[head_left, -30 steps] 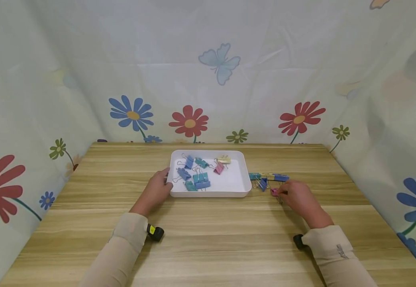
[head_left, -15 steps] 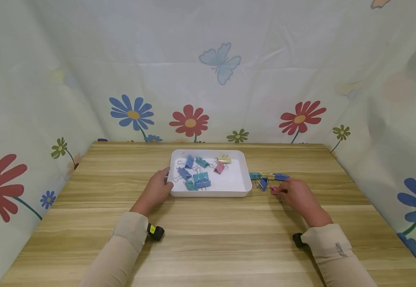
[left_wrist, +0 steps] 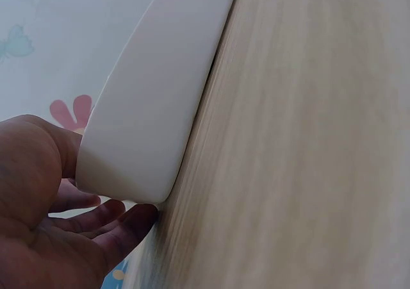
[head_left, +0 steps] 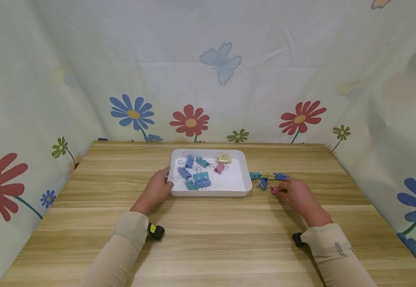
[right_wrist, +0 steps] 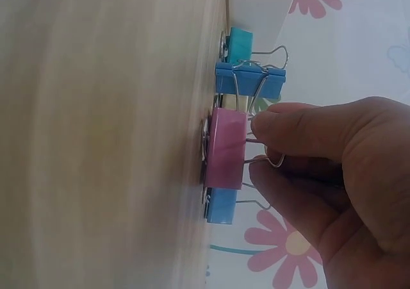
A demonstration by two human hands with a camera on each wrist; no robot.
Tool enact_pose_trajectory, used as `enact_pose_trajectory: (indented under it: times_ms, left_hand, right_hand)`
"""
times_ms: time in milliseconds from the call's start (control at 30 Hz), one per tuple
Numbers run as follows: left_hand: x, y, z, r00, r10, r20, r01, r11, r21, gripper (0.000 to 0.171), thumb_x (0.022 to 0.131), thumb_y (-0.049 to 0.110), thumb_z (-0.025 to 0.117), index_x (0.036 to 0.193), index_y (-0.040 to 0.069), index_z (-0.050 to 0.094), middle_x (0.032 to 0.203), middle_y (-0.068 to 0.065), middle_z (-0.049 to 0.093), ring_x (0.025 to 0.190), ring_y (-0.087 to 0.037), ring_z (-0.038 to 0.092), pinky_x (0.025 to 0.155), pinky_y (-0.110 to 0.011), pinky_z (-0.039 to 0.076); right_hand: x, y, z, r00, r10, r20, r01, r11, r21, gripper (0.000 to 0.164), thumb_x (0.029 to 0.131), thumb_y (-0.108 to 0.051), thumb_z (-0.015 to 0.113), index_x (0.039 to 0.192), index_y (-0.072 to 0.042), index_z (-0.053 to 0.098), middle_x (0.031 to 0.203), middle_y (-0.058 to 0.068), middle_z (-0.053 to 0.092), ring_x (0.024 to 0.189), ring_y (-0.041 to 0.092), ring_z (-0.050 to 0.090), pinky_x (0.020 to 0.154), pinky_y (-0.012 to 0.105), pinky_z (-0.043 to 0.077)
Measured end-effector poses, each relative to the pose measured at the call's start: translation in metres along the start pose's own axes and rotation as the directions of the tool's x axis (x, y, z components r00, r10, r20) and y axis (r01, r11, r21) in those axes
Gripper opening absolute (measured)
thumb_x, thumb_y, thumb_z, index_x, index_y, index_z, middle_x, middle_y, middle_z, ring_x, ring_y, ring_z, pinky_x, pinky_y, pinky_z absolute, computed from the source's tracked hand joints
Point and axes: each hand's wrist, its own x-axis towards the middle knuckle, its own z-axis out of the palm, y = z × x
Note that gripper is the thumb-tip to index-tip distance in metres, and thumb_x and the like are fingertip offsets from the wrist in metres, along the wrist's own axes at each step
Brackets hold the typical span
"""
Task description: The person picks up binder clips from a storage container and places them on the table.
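Observation:
My left hand (head_left: 155,190) grips the left end of a white tray (head_left: 211,194), thumb at the rim and fingers by the bottom corner in the left wrist view. My right hand (head_left: 299,197) pinches a wire handle of a pink binder clip (right_wrist: 227,148), just above the tabletop right of the tray. Close by, a dark blue binder clip (head_left: 263,183) stands apart from a row behind it. That row, starting at the tray's right side, has a teal clip (head_left: 255,175), a yellow clip (head_left: 267,176) and a blue clip (head_left: 281,177) end to end.
Inside the tray lie several loose binder clips, among them a pink one (head_left: 219,168), a yellow one (head_left: 224,159) and a teal one (head_left: 201,177). The wooden table (head_left: 215,247) ends at a flowered curtain (head_left: 258,79) behind it.

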Motion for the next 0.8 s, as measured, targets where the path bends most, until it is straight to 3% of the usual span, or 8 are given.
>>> enact_pose_trajectory:
  times_ms: [167,267,467,800]
  left_hand:
    - [0.001,-0.002,0.000,1.000,0.006,0.000,-0.006,1.000,0.000,0.063,0.094,0.012,0.045,0.152,0.000,0.025,0.145,-0.022,0.041,0.132,-0.032,0.046,0.110,-0.048,0.040]
    - [0.001,-0.002,0.000,1.000,0.005,0.001,-0.005,1.000,-0.003,0.063,0.094,0.013,0.045,0.152,0.001,0.025,0.144,-0.021,0.042,0.131,-0.032,0.047,0.109,-0.047,0.041]
    - [0.002,-0.002,-0.001,1.000,0.010,0.004,-0.010,1.000,-0.012,0.063,0.093,0.012,0.046,0.152,0.000,0.025,0.144,-0.022,0.042,0.131,-0.033,0.047,0.109,-0.047,0.041]
    - [0.003,-0.004,0.001,1.000,0.014,-0.001,-0.014,1.000,-0.004,0.063,0.093,0.012,0.046,0.152,0.000,0.025,0.145,-0.022,0.042,0.131,-0.033,0.047,0.109,-0.047,0.041]
  right_hand:
    - [0.000,-0.001,-0.001,0.999,0.027,0.030,-0.028,0.999,0.033,0.008,0.083,-0.013,0.073,0.086,-0.006,0.077,0.082,0.003,0.066,0.072,0.015,0.057,0.062,0.031,0.049]
    - [0.000,0.000,-0.004,0.999,0.044,0.032,-0.046,0.997,0.059,0.011,0.086,-0.016,0.071,0.090,-0.006,0.076,0.085,0.005,0.066,0.074,0.018,0.058,0.065,0.036,0.050]
    - [0.000,0.004,-0.015,0.998,0.045,-0.034,-0.042,0.996,0.080,0.017,0.090,-0.014,0.064,0.099,-0.002,0.073,0.090,0.012,0.064,0.081,0.028,0.062,0.072,0.047,0.054]
    - [0.006,-0.003,-0.020,0.994,0.052,-0.096,-0.046,0.997,0.066,0.017,0.091,-0.015,0.065,0.099,-0.003,0.073,0.096,0.012,0.066,0.087,0.029,0.065,0.076,0.048,0.056]
